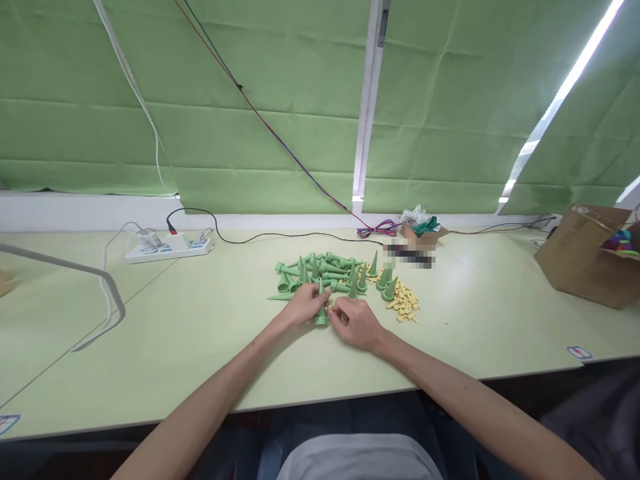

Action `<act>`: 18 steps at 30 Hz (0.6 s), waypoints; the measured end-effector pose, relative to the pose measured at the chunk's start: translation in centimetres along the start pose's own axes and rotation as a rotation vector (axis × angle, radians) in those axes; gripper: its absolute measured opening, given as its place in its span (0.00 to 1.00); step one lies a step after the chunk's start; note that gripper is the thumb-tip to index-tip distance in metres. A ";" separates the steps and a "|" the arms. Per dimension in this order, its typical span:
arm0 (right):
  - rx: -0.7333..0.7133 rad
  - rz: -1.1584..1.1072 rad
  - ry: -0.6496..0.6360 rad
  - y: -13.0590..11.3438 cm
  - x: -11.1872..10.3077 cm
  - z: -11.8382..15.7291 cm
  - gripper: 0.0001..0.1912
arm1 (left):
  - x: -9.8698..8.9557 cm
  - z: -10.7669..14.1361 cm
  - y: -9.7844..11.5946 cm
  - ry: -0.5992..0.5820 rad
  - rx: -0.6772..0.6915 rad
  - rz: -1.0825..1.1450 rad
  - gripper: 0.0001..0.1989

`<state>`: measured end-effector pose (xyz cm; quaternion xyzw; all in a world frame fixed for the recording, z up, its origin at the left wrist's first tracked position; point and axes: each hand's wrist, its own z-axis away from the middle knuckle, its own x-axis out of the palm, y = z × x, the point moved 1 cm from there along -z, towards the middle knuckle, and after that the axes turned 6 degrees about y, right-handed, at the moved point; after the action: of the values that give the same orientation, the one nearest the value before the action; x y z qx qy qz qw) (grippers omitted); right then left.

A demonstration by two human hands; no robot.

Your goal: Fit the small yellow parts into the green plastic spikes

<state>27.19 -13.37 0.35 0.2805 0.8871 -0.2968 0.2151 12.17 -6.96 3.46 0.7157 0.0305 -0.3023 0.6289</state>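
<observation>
My left hand (306, 304) is closed around a green plastic watering spike (321, 319), which stands point up with its wide end low, close to the table. Against the side of that spike, my right hand (354, 321) pinches a small yellow plastic valve piece (329, 307); most of it is hidden by the fingers. Just beyond both hands lies a heap of more green spikes (333, 263), some upright and some on their sides. To the right of my right hand, small yellow cross-shaped pieces (404, 303) are spread in a loose pile.
A white power strip (170, 249) sits at the back left, with a grey bent tube (113, 293) nearer. At the back right are a small cardboard box (425, 237) and a pixelated dark object (409, 255). A larger carton (583, 257) stands far right.
</observation>
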 end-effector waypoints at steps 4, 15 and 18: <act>-0.100 0.033 -0.016 -0.3 -0.1 0.1 0.10 | -0.2 0.0 0.4 0.165 0.073 -0.110 0.18; -0.122 0.023 0.010 -0.2 -0.3 -0.1 0.11 | 0.2 0.1 0.5 0.194 0.190 -0.033 0.18; -0.096 0.013 0.031 0.1 -0.2 -0.1 0.11 | 0.2 0.1 0.6 0.181 0.182 0.032 0.19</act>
<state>27.35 -13.33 0.44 0.2803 0.9017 -0.2479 0.2166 12.55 -7.23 3.88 0.7945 0.0482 -0.2279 0.5608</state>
